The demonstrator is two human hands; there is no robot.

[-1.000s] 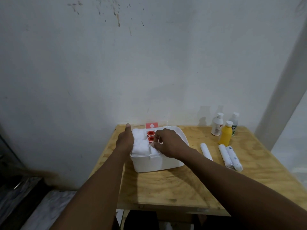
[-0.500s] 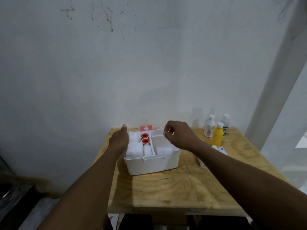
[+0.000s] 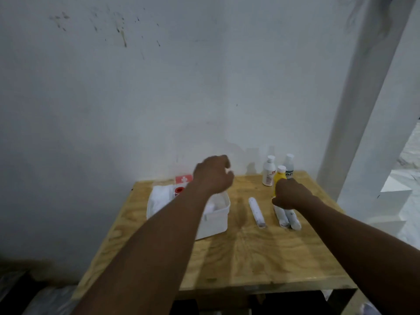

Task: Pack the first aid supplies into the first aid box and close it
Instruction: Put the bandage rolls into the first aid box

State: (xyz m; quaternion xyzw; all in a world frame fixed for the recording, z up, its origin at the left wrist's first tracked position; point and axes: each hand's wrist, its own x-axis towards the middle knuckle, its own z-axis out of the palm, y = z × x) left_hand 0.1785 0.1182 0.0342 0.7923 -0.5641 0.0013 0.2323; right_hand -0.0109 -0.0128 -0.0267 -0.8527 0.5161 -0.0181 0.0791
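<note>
The open white first aid box (image 3: 216, 220) stands on the left of the wooden table (image 3: 254, 253). It holds white gauze (image 3: 160, 197) and red tape rolls (image 3: 179, 190). Its red-cross lid (image 3: 183, 178) stands up behind. My left hand (image 3: 213, 176) hovers over the box's back right part with fingers loosely curled and nothing visible in it. My right hand (image 3: 292, 194) lies on the far ends of two white bandage rolls (image 3: 288, 220) to the right, with fingers curled down round them. A single bandage roll (image 3: 256, 212) lies between the box and that pair.
A white bottle (image 3: 268, 171), a yellow bottle (image 3: 280, 176) and a clear bottle (image 3: 289, 165) stand at the table's back right, just beyond my right hand. A white wall runs behind and a white pillar (image 3: 363, 110) rises to the right.
My right hand left the box and moved right onto the pair of bandage rolls. My left hand lifted off the box's left side and swung right above it.
</note>
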